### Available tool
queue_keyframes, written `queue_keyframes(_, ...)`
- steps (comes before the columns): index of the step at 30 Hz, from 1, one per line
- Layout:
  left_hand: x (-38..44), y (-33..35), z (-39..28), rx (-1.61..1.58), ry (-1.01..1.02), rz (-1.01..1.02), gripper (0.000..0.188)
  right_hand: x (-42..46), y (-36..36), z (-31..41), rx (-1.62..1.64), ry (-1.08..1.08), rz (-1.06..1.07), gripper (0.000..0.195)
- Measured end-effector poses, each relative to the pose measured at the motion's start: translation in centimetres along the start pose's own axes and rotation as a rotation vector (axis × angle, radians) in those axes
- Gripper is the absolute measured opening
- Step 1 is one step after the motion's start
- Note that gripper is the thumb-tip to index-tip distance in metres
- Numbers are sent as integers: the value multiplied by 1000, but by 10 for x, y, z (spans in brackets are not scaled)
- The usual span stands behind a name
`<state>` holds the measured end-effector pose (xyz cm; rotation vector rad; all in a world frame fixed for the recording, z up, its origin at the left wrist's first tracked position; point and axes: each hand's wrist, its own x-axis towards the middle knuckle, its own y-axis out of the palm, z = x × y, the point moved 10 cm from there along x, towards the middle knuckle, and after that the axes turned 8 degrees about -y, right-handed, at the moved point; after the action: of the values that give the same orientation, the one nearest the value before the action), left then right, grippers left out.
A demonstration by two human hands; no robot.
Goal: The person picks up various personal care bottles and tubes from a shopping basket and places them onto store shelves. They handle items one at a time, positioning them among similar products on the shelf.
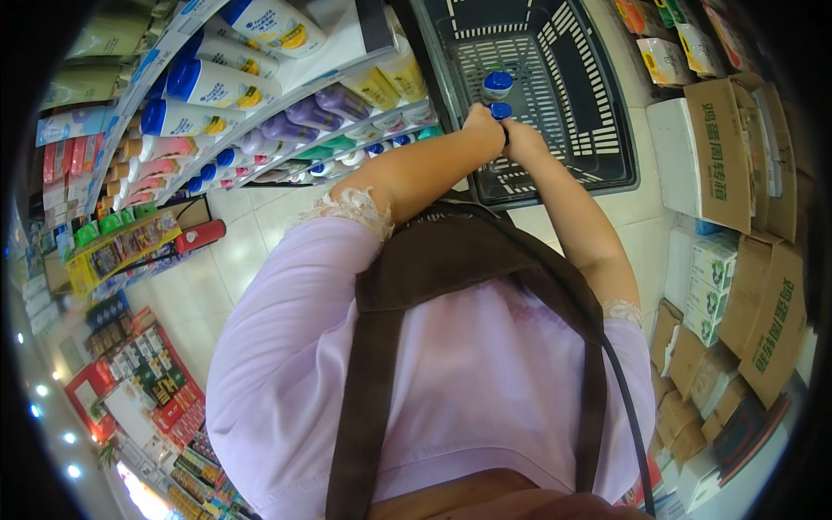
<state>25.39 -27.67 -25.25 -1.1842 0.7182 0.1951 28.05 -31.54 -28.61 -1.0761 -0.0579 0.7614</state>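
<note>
My left hand (484,127) and my right hand (524,143) meet over the near left part of a dark grey plastic shopping basket (624,156). Between them shows the blue cap of a bottle (500,110); most of its body is hidden by the hands, and which hand bears it cannot be told. Just beyond, a white shampoo bottle with a blue cap (498,86) stands inside the basket. On the shelf to the left, white Head & Shoulders bottles (211,83) with blue caps lie in view beside my left forearm.
Shelving with a price rail (325,78) runs along the left, with purple bottles (312,114) on a lower tier. Cardboard boxes (718,156) and bagged goods (666,62) line the right side. A red cylindrical container (200,236) lies at a display on the left.
</note>
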Motion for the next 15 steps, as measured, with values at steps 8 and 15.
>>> queue_keyframes(8, 0, -1, 0, -14, -7, -35, 25, 0, 3, -3, -30, 7, 17, 39)
queue_keyframes(15, -7, -5, -1, 4, 19, -60, 24, -4, -3, 1, 5, 12, 23, 44)
